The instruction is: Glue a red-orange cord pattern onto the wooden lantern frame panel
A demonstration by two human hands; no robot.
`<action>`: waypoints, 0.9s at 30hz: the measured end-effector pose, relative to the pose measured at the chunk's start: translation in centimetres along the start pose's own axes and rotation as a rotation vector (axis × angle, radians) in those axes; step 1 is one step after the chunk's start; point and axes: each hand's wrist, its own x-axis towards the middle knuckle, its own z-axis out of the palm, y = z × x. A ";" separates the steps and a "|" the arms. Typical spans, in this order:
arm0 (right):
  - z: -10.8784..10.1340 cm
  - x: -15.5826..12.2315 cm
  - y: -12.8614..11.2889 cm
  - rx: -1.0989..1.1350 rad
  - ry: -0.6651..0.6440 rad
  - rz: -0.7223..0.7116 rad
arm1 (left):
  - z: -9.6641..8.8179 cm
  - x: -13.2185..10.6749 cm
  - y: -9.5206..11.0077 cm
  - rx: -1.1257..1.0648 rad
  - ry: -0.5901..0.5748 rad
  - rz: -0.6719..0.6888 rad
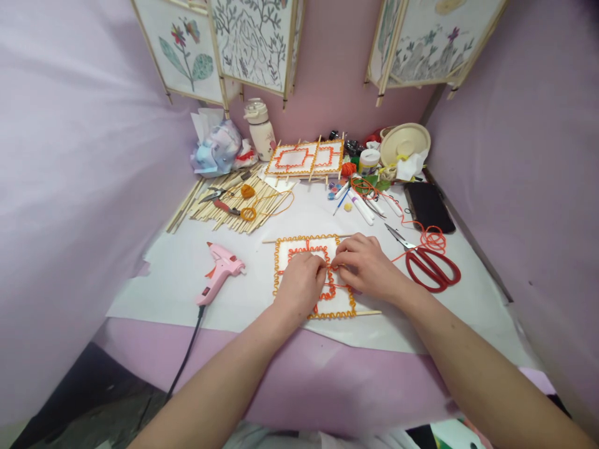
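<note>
A white panel (287,246) framed by thin sticks lies flat before me, edged in wavy mustard yarn with an orange yarn rectangle inside. My left hand (302,277) rests on its middle, thumb and fingers closed near the rectangle's right side. Beside it, the fingers of my right hand (360,262) pinch at the same spot, where orange yarn (344,285) runs across the panel. A strand of that yarn leads off right to a loose tangle (433,239). Red-handled scissors (430,268) lie to the right of my right hand.
At left lies a pink glue gun (219,271) with its cord over the table edge. Behind are bamboo sticks (224,212), pliers (224,204), a bottle (261,131), finished-looking yarn panels (304,159), markers (360,206) and a phone (429,207). Painted lanterns (253,43) hang above.
</note>
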 end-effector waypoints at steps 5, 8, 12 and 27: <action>0.0 0.0 0.0 -0.007 -0.016 0.011 | 0.1 0.0 0.0 0.046 -0.001 0.024; 0.1 0.0 0.0 -0.002 -0.019 0.013 | 0.1 0.0 0.1 0.070 -0.015 0.035; 0.2 0.0 0.1 0.003 -0.019 0.015 | 0.2 0.1 0.2 0.092 -0.022 0.038; 0.4 0.0 0.1 0.019 0.023 0.025 | 0.5 0.0 0.1 0.094 0.010 0.019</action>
